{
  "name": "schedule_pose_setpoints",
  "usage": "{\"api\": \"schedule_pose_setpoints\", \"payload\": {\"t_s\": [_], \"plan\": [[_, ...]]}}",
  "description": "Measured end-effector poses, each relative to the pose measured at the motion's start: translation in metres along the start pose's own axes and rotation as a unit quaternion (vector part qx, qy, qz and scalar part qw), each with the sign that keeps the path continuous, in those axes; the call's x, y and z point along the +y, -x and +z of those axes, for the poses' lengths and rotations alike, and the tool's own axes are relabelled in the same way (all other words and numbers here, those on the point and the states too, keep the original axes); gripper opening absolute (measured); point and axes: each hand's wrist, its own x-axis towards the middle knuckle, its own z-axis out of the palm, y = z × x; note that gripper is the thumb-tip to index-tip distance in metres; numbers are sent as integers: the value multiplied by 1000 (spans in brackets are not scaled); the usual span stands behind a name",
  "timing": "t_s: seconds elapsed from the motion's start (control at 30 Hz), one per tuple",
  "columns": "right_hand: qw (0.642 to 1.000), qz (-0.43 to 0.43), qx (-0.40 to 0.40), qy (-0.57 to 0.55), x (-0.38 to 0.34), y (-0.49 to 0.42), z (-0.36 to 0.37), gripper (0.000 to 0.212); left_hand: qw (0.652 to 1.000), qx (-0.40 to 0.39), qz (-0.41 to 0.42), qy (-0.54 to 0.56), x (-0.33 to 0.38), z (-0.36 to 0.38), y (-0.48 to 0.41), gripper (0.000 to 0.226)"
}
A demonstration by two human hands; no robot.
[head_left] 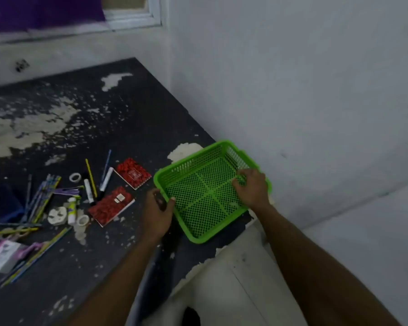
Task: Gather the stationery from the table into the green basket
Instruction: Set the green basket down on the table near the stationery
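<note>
Farthest left of the basket (198, 208), I saw a bundle of pencils (43, 196) lying loose on the dark, chipped surface (127, 109). Closer to the basket lay a white bottle (72, 209) and two tape rings, one (75, 177) beyond the bottle and one (83, 220) on its near side. Next came a yellow pencil (91, 177), two white markers (106, 179) and a blue pen (106, 165), all well left of the basket. Two red notebooks lay flat just left of it, the far one (133, 173) near its left corner and the near one (111, 206) beside my wrist. My left hand (158, 212) gripped the basket's left rim, thumb hooked over the edge. The basket held nothing and sat at the surface's right end, close to the wall (292, 90). My right hand (251, 188) lay over the basket's right side, fingers curled down onto the mesh there and clutching it.
</note>
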Motion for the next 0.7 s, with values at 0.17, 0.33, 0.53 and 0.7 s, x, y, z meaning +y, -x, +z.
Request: {"api": "schedule_pose_setpoints", "payload": {"t_s": [0.17, 0.33, 0.53, 0.7], "plan": [[998, -2, 2, 59, 14, -27, 2, 58, 998, 39, -37, 24, -1, 21, 1, 42], [996, 43, -54, 63, 33, -46, 15, 74, 999, 22, -39, 22, -15, 29, 1, 40], [997, 55, -35, 50, 35, -54, 17, 67, 999, 9, -34, 27, -12, 29, 4, 40], [996, 87, -17, 31, 18, -33, 22, 61, 999, 25, -18, 7, -23, 1, 14, 38]]}}
